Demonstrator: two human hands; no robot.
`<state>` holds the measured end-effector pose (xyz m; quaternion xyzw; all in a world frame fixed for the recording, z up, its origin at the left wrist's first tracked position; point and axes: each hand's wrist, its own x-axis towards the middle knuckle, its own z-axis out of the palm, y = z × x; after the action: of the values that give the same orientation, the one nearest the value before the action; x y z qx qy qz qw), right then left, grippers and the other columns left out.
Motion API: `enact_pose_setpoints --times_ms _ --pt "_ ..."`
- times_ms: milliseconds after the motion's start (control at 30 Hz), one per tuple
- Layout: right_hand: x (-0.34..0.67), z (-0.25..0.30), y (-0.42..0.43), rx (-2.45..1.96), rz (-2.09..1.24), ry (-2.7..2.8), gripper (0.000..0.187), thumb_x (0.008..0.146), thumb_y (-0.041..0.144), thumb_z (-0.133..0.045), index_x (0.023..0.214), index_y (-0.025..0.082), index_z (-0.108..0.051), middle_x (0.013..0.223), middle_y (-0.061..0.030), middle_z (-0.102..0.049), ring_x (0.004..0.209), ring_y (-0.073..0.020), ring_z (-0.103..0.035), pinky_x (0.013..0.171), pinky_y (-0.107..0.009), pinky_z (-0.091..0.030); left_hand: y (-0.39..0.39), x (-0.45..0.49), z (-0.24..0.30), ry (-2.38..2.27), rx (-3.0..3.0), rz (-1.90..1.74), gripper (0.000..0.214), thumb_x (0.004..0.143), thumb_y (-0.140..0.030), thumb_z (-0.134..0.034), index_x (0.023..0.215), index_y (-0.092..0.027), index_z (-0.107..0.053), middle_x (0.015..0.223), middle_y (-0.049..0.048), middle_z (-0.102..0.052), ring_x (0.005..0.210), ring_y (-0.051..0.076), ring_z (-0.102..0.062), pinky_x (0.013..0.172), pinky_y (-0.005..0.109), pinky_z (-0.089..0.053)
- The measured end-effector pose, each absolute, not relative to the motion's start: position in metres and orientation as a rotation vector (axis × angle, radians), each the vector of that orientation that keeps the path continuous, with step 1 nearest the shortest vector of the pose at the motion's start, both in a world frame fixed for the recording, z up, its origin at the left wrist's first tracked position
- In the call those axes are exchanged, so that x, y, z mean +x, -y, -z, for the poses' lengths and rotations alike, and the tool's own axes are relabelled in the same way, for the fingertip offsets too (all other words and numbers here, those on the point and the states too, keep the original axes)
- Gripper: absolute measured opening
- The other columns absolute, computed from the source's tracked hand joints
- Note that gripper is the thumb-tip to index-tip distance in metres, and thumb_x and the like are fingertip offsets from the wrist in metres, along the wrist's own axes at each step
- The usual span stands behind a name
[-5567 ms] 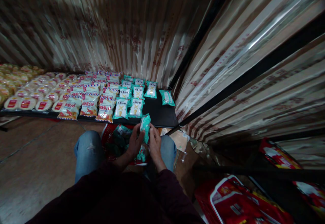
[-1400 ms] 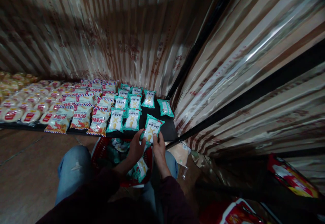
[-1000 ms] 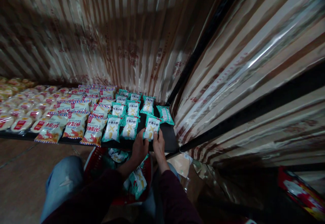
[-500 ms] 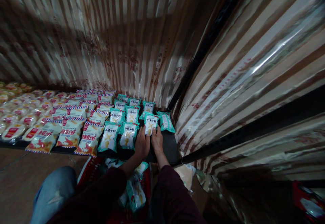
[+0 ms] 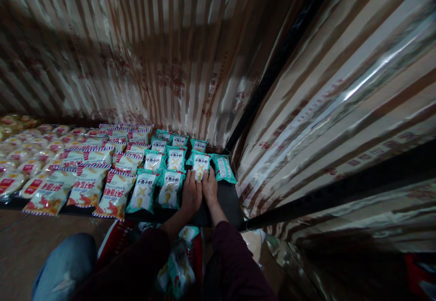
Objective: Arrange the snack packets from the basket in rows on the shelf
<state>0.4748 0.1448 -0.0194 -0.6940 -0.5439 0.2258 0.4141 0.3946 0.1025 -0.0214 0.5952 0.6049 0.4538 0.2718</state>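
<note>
Both my hands grip one teal-and-white snack bag [image 5: 200,163] by its lower part, over the dark shelf [image 5: 226,201]. My left hand [image 5: 191,193] is closed on its left side, my right hand [image 5: 210,186] on its right. Behind it stands a matching bag [image 5: 199,145]. Another teal bag [image 5: 223,168], its back panel showing, leans at the right end. Left of my hands, rows of the same teal bags [image 5: 170,189] stand on the shelf. Whether the held bag's bottom rests on the shelf is hidden by my fingers.
Striped-edge snack bags [image 5: 112,193] and round packaged snacks [image 5: 34,185] fill the shelf to the left. Under the shelf, a red basket [image 5: 116,237] holds more teal bags [image 5: 180,264]. A black post [image 5: 259,96] and striped plastic sheeting [image 5: 190,42] border the shelf.
The held bag has shifted slightly down and left in view, both hands still on it. The view has tilted a little, so the shelf front sits lower.
</note>
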Motion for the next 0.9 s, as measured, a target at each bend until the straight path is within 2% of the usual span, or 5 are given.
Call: enact_pose_setpoints --times_ms 100,267,500,700,900 --pt "0.475 0.021 -0.15 -1.734 -0.563 1.372 0.057 0.088 0.041 -0.026 0.13 0.009 -0.045 0.124 -0.0188 -0.057 0.11 -0.0266 -0.057 0.093 -0.039 -0.041 -0.107 0.396 0.022 -1.628 1.595 -1.236 0.048 0.089 -0.026 -0.03 0.13 -0.005 -0.044 0.142 0.0199 -0.039 0.136 0.026 -0.031 0.113 0.046 -0.025" --pt "0.475 0.022 -0.158 -1.68 -0.53 1.409 0.053 0.088 0.042 -0.028 0.127 0.012 -0.048 0.117 -0.0148 -0.062 0.105 -0.0237 -0.058 0.093 -0.037 -0.041 -0.113 0.397 0.023 -1.611 1.564 -1.311 0.045 0.089 -0.026 -0.032 0.129 -0.01 -0.045 0.141 0.0169 -0.041 0.136 0.026 -0.03 0.112 0.047 -0.025" --pt "0.475 0.031 -0.164 -1.602 -0.491 1.459 0.051 0.089 0.042 -0.029 0.124 0.012 -0.052 0.117 -0.0145 -0.061 0.108 -0.0238 -0.055 0.096 -0.039 -0.039 -0.117 0.396 0.022 -1.609 1.556 -1.311 0.046 0.088 -0.025 -0.031 0.129 -0.011 -0.045 0.14 0.0159 -0.043 0.136 0.026 -0.031 0.112 0.047 -0.025" --pt "0.476 0.038 -0.166 -1.602 -0.374 1.463 0.051 0.088 0.044 -0.03 0.119 0.011 -0.054 0.123 -0.0161 -0.057 0.118 -0.0259 -0.048 0.104 -0.045 -0.031 -0.119 0.397 0.02 -1.61 1.572 -1.318 0.045 0.088 -0.025 -0.032 0.127 -0.011 -0.047 0.14 0.0167 -0.043 0.137 0.026 -0.028 0.112 0.048 -0.025" --pt "0.475 0.026 -0.168 -1.588 -0.513 1.439 0.054 0.085 0.05 -0.037 0.121 0.013 -0.054 0.126 -0.0141 -0.056 0.122 -0.0251 -0.047 0.105 -0.042 -0.032 -0.123 0.399 0.021 -1.606 1.56 -1.306 0.047 0.088 -0.027 -0.031 0.129 -0.009 -0.044 0.144 0.0182 -0.037 0.138 0.027 -0.025 0.112 0.049 -0.023"
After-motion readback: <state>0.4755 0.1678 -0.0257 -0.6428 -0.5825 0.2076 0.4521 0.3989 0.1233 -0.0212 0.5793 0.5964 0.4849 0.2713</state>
